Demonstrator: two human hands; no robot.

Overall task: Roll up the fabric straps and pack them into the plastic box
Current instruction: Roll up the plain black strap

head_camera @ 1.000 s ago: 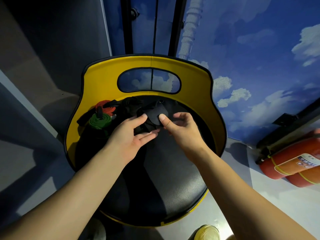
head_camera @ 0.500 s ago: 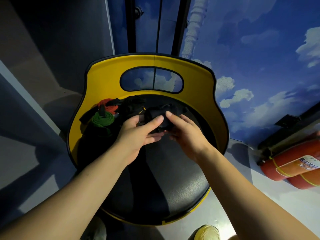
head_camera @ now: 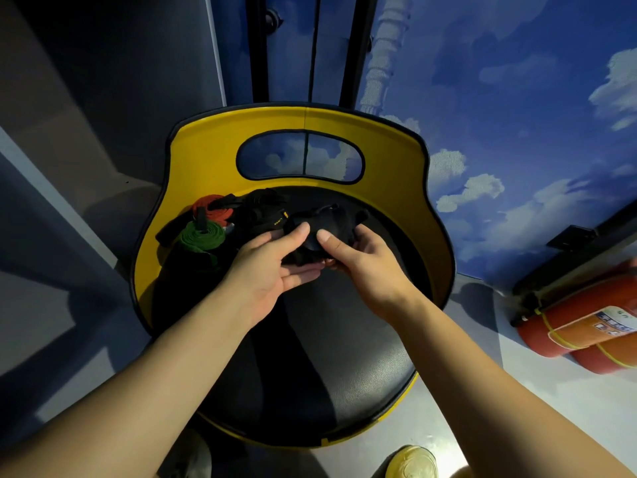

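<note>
Both my hands hold a black fabric strap above the black seat of a yellow chair. My left hand cups it from below with the thumb pressed on top. My right hand grips it from the right, thumb on top too. At the seat's back left lie a rolled green strap, a red strap and more black straps in a loose heap. No plastic box shows in the head view.
The chair's yellow backrest curves around the far side and both flanks. Two red fire extinguishers lie on the floor at the right. A cloud-painted wall stands behind, a grey wall at the left. A yellowish shoe shows at the bottom.
Both hands have closed in on the black strap and drawn it together; the thumbs now press side by side on top of a more bunched strap.
</note>
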